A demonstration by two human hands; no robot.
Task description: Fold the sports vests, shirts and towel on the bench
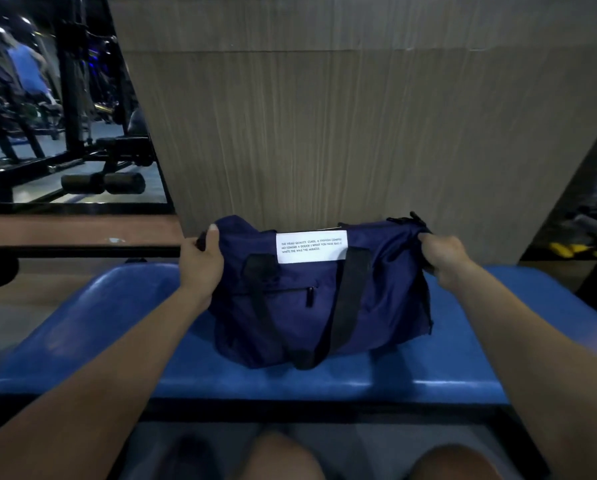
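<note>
1. At far left we see a mirror (65, 98) showing gym machines, with a wood-grain wall (324, 116) beside it.
2. Our left hand (202, 259) grips the left end of the bag (300, 306), fingers curled over the fabric and thumb up on top.
3. The bag, navy with black straps and a white label (311, 247), sits in the middle of the blue counter (99, 323), against the wall. It looks closed; no vest, shirt or towel shows anywhere, so we judge they are inside, though we cannot tell.
4. Our right hand (444, 256) pinches the bunched fabric at the bag's right end, knuckles toward us.
5. We judge this as the opening step: we are placing or steadying the bag, and no folding has begun.
6. The next move calls for finding the top zip, which we cannot see from here, opening it with one hand while the other steadies the bag, then lifting out one garment and spreading it flat on a bare part of the counter.
</note>
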